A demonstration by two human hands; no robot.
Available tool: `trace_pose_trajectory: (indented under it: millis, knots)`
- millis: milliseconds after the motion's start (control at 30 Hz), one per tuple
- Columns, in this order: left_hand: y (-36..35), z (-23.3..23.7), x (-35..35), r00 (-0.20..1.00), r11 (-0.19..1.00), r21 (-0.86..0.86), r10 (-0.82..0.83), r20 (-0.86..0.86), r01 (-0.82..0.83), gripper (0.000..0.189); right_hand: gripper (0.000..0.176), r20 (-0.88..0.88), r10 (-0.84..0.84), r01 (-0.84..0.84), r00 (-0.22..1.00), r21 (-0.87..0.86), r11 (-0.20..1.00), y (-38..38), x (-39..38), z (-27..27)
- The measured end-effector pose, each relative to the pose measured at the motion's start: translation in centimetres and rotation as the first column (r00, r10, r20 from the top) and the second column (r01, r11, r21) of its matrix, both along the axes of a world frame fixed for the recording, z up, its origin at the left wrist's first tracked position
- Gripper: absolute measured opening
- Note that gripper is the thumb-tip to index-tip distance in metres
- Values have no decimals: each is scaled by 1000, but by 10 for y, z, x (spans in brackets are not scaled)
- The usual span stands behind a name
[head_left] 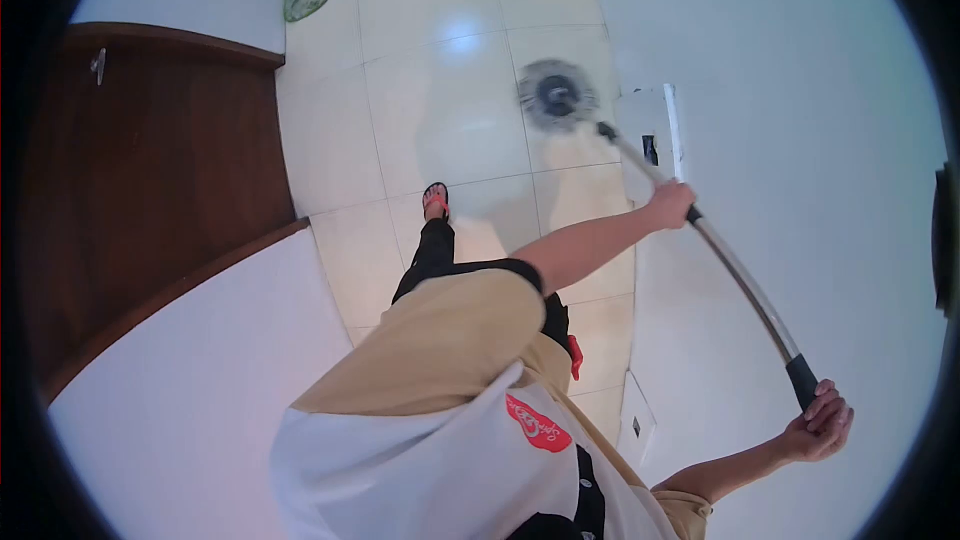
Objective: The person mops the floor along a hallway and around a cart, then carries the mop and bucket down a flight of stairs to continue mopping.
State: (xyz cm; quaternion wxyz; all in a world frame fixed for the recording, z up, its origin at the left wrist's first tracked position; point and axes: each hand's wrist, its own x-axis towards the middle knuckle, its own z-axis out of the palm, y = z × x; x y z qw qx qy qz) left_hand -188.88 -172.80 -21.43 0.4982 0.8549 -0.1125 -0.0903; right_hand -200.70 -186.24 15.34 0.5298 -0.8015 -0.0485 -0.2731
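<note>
Shirt [450,440] hides one leg; right hand [818,425] grips the mop [742,282] at its end, left hand [670,205] mid-shaft; blurred head [556,95], perhaps grey.

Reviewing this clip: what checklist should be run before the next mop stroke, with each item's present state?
1. Left hand closed around mop pole at mid-shaft: ok.
2. Right hand closed on the pole's black top end: ok.
3. Mop head down on tile floor: ok.
4. Mop head apart from white wall: ok, though close.
5. Floor dry around sandalled foot: cannot tell.
</note>
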Motion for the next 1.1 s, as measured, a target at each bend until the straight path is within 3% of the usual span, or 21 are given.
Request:
trace_pose_trajectory:
  millis: [133,267,367,400,433,467,533,600,633,667,700,733,767,900,1000,1100]
  knots:
    - [16,27,15,1000,993,-114,-26,9,26,14,33,48,-144,135,988,151,979,25,15,12]
    - [83,34,-36,995,994,-76,86,53,-82,15,35,-70,190,-144,979,420,896,14,30,16]
    - [170,-13,-89,969,968,57,240,50,-243,17,35,-108,400,-294,910,513,806,55,56,-44]
    - [210,-25,-107,961,956,134,271,-60,-261,19,34,-102,461,-347,882,521,780,84,57,-70]
    - [246,-54,-128,918,907,153,395,4,-391,22,33,-98,513,-393,853,525,754,121,51,-97]
    - [294,-64,-137,927,900,300,359,-104,-315,25,31,-107,545,-433,832,489,757,160,44,-121]
    - [379,-98,-154,911,828,431,411,-28,-360,26,30,-131,568,-469,812,433,770,237,26,-163]
    - [465,-121,-160,889,782,462,457,31,-418,25,30,-53,629,-510,775,535,673,314,11,-195]
    - [509,-137,-161,882,756,483,463,83,-442,21,31,-116,549,-435,828,483,760,350,1,-210]
    - [551,-143,-160,872,708,547,481,89,-447,16,31,-81,567,-450,820,523,724,386,-6,-229]
    - [583,-142,-157,816,657,542,570,97,-524,11,32,-231,522,-383,821,454,804,412,-12,-245]
    - [614,-163,-157,755,698,298,635,162,-651,15,33,-203,548,-412,812,466,783,443,-11,-258]
    - [632,-150,-157,752,720,218,616,235,-659,23,33,-156,613,-472,774,504,723,471,-7,-272]
    - [667,-141,-166,620,597,175,720,313,-783,29,33,-95,753,-612,651,522,594,544,1,-277]
    - [639,-117,-181,475,457,134,820,320,-879,29,35,-204,763,-636,613,446,630,549,16,-224]
    - [595,-83,-217,387,367,123,863,324,-922,28,35,-335,824,-710,458,420,565,537,33,-174]
